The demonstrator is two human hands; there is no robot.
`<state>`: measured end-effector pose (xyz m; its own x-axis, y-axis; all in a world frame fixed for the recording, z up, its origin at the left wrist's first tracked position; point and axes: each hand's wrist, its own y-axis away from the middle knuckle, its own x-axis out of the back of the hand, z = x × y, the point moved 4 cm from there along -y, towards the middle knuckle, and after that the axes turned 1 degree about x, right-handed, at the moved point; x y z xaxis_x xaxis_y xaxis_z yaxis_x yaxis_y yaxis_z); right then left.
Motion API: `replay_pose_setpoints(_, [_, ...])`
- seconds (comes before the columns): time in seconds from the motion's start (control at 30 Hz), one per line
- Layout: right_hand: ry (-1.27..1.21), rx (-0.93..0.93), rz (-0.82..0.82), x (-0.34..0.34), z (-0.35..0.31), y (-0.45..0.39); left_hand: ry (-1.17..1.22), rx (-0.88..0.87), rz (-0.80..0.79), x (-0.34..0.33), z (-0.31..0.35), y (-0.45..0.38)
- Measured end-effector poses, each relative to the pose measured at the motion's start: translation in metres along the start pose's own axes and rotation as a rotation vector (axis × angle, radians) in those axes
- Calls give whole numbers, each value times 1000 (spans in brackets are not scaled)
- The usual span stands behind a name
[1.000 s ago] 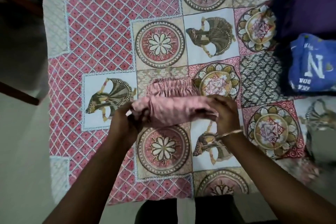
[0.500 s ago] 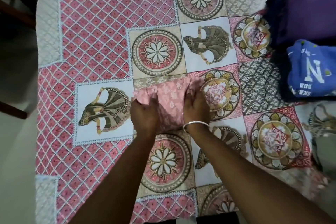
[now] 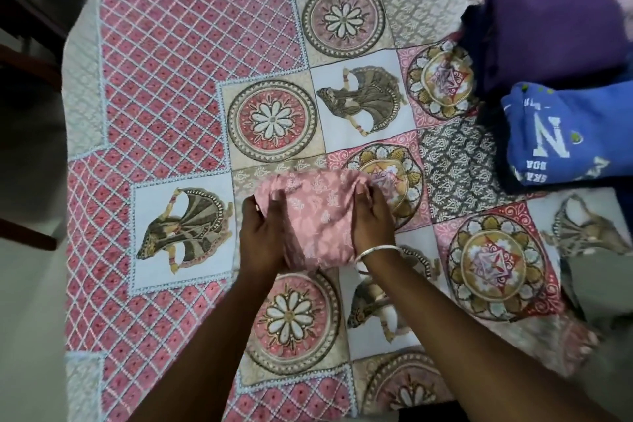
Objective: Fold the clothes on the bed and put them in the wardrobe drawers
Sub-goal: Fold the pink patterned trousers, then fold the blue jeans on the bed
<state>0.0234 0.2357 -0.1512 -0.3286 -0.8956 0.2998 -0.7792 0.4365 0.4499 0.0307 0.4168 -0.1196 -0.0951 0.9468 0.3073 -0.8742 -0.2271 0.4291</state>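
On the patterned bedspread (image 3: 164, 86), a folded pink garment (image 3: 318, 216) with a pale floral print lies between both hands. The left hand (image 3: 262, 236) grasps its left edge, fingers curled round the cloth; the right hand (image 3: 375, 216), a silver bangle (image 3: 376, 251) at the wrist, grasps its right edge. Right of the pink garment lies a folded blue shirt (image 3: 561, 134) printed with a large white "N"; its smaller lettering is unreadable. Beyond the shirt lies a purple garment (image 3: 551, 27).

- We read a big white "N" on the folded blue shirt (image 3: 561, 134).
- Smaller white lettering beneath it is upside down, illegible.
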Motion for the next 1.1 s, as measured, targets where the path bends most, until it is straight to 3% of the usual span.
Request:
replay_pose_setpoints(0.13, [-112,16,79,70,-7,-18,136,67,-31,-67,32,18])
replay_pose_setpoints(0.23, [-98,86,193,158,-13,-50,199,100,-55,-152,61,31])
replay_pose_setpoints(0.4, [53,159,336,291,-39,-115,214,29,-97,-287,113,43])
replay_pose_setpoints(0.57, [201,224,408,375,-63,-163,112,-125,27,-376,164,57])
replay_pose_setpoints(0.73, [125,363,460,411,-94,-170,80,-327,193,-398,203,80])
replay_pose_setpoints(0.83, [66,416,485,420,-97,-174,140,-364,133,-406,211,83])
replay_pose_setpoints(0.93, [136,432,504,423,-77,-189,95,-292,31,-420,195,65])
replay_pose_setpoints(1.1, [425,333,374,413,-23,-210,-312,-248,57,-431,155,42])
